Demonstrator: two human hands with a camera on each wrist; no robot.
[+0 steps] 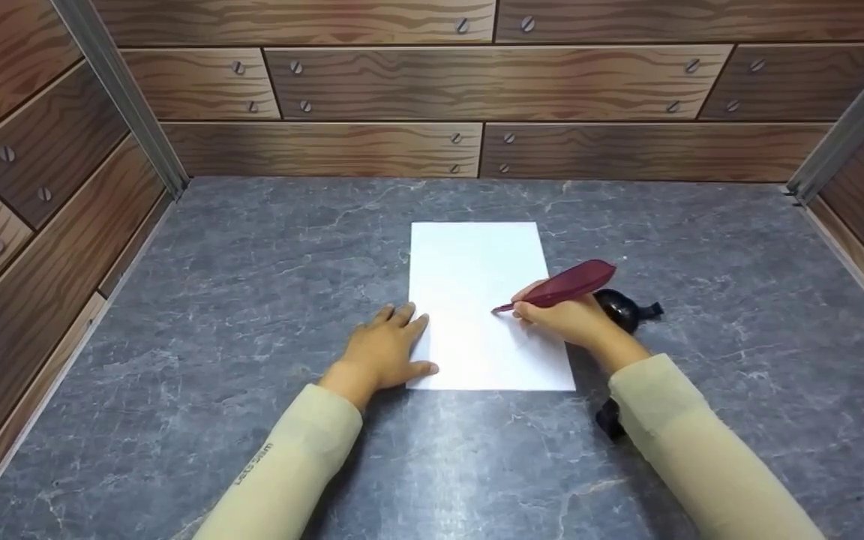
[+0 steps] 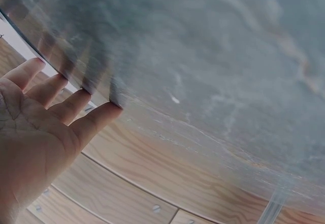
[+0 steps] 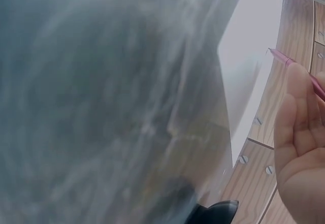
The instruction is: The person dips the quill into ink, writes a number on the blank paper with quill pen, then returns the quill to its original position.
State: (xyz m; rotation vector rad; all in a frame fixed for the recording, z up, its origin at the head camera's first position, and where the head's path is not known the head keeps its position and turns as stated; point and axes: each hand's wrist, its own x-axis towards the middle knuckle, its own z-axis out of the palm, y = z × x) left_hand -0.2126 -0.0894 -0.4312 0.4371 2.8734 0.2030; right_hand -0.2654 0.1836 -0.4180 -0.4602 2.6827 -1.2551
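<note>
A white sheet of paper (image 1: 469, 300) lies flat on the table, upright to the view. My right hand (image 1: 571, 322) pinches a dark red feather-shaped pen (image 1: 578, 281) over the right half of the sheet, its tip at or just above the paper; contact cannot be told. In the right wrist view, the pink-red pen (image 3: 282, 57) sticks out past the curled fingers of the right hand (image 3: 302, 142). At the sheet's lower left edge, my left hand (image 1: 383, 349) rests palm down with fingers spread, the thumb and some fingertips on the paper. Only fingertips and palm of the left hand (image 2: 45, 122) show in its wrist view.
A glossy black rounded object (image 1: 618, 309) stands behind the right wrist, partly hidden by it; another black part (image 1: 610, 420) shows beside the right sleeve. The grey marbled tabletop (image 1: 252, 285) is bounded by wood-patterned walls (image 1: 372, 82) at the back and sides.
</note>
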